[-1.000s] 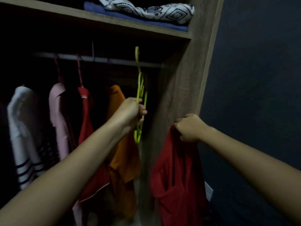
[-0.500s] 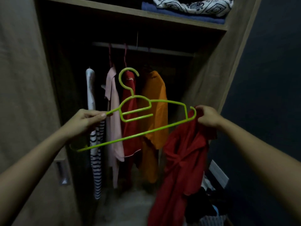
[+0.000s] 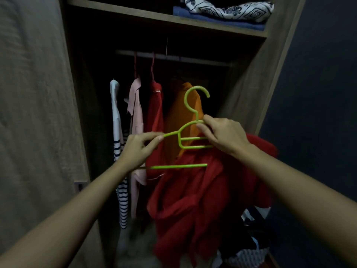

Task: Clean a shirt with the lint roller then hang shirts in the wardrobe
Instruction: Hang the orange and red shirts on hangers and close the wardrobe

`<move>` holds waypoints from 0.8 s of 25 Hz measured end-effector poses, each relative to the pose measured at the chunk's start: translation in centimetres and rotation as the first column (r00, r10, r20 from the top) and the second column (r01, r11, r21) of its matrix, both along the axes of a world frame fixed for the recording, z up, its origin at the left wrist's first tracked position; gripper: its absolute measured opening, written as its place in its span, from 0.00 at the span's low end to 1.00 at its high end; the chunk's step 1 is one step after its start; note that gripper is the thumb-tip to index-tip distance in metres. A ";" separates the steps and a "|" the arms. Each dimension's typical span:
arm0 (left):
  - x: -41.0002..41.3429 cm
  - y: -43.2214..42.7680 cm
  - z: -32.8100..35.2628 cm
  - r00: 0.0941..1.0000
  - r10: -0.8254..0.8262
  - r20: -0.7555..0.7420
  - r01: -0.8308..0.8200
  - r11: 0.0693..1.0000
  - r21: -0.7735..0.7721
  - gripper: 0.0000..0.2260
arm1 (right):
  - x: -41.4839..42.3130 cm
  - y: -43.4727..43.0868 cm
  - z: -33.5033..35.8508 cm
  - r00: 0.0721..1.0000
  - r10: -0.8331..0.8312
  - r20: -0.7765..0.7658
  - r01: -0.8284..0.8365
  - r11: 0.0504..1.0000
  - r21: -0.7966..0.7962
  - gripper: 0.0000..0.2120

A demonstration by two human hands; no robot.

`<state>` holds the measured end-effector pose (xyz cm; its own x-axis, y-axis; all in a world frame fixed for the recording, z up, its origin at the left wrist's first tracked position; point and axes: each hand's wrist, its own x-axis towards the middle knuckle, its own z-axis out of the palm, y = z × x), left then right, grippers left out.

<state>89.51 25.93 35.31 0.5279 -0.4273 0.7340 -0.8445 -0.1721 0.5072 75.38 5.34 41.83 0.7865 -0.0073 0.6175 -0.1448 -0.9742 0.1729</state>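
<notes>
Left hand (image 3: 138, 149) pinches left shoulder of green hanger (image 3: 190, 136). Right hand (image 3: 225, 137) grips hanger's centre below hook, red shirt (image 3: 193, 206) draped beneath, before open wardrobe (image 3: 249, 89).

Up on the shelf (image 3: 193, 22) at the far right lies a folded blue cloth (image 3: 218, 18) with a black-and-white patterned cloth (image 3: 231, 8) bundled on top of it. To my right stands a dark wall (image 3: 318, 93). Low at the near right a jumble of dark and pale things (image 3: 251, 248) lies heaped, too dim for me to tell apart.
</notes>
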 end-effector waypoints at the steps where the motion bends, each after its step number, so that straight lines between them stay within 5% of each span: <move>1: -1.0 -0.5 -0.4 0.967 0.171 0.190 -0.158 0.984 -0.084 0.11 | 0.3 -0.1 0.1 0.999 -0.013 0.031 0.012 1.000 0.022 0.23; 4: -6.3 -2.6 -3.8 0.896 0.318 0.309 -0.227 0.928 -0.296 0.12 | 1.3 0.7 0.9 0.991 0.018 0.130 -0.023 0.999 0.041 0.18; 8: -8.7 -4.8 -10.2 0.974 0.225 0.002 -0.216 0.931 0.295 0.20 | 0.9 1.4 3.3 0.970 0.061 0.235 -0.068 0.997 0.021 0.17; 10: -6.3 -4.4 -11.5 0.981 0.171 -0.093 -0.117 0.900 0.420 0.23 | 0.4 1.0 3.5 0.972 0.085 0.221 -0.088 0.996 0.002 0.17; 14: -1.6 -1.2 -11.3 0.956 0.014 -0.291 0.118 0.896 0.428 0.27 | -1.6 -1.8 2.2 0.987 0.092 0.131 -0.093 0.996 0.006 0.17; 17: 1.9 1.9 -10.9 0.940 0.146 -0.307 -0.019 0.924 0.382 0.23 | -3.2 -4.1 -0.1 0.996 0.070 0.049 -0.068 0.997 -0.037 0.18; 20: 2.5 1.6 -9.4 0.949 0.194 -0.250 -0.092 0.924 0.370 0.08 | -2.8 -4.1 -3.0 1.000 -0.002 0.015 0.004 0.990 -0.141 0.20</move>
